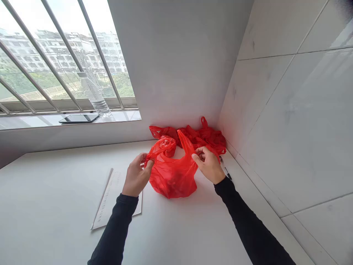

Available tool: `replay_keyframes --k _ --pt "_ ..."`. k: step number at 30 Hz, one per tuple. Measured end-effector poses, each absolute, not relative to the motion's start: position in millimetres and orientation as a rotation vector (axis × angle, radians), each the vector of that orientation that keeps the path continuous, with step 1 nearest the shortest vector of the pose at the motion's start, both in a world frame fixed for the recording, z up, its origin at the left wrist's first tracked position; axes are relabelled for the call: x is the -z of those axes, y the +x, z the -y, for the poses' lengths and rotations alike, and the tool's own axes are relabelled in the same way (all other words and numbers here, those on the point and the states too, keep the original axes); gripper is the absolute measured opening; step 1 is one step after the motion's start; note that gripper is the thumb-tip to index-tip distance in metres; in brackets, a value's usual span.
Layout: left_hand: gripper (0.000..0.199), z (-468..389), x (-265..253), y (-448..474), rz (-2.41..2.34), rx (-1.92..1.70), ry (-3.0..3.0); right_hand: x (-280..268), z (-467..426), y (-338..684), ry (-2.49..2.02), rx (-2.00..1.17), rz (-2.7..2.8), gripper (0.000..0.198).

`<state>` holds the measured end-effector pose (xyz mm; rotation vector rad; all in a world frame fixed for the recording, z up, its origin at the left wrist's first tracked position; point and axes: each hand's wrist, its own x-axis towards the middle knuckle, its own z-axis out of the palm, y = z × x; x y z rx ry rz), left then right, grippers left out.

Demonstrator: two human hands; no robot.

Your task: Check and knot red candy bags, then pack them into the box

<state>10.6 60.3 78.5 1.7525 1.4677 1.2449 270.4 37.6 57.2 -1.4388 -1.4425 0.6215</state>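
A thin red plastic bag (173, 176) is on the white table, with its two handles raised and its mouth partly spread. Something darker shows faintly through its lower part, but I cannot make out what. My left hand (138, 173) pinches the bag at its left handle. On the other side, my right hand (208, 162) grips the bag's right edge between thumb and fingers. Behind it lie several crumpled red plastic bags (212, 138) against the wall. A paper notepad (113, 198) with printed text lies partly under my left forearm.
A white table (176, 235) meets a grey wall behind and a tiled wall (298, 136) at the right. On the windowsill (129, 116) stand a clear water bottle (97, 99) and a flat-lying dark phone (78, 118). A dark pen-like object (228, 174) lies beyond my right wrist.
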Motion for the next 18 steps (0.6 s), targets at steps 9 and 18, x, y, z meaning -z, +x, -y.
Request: replay_keyframes --k 9,18 --pt "0.031 -47 -98 21 -1.492 -1.281 1.697 -56 -43 288 -1.563 -0.549 1.352 0.029" --pt "0.028 -60 -114 5 -1.468 -1.322 1.780 -64 -38 289 -1.639 -0.538 1.463 0.018"
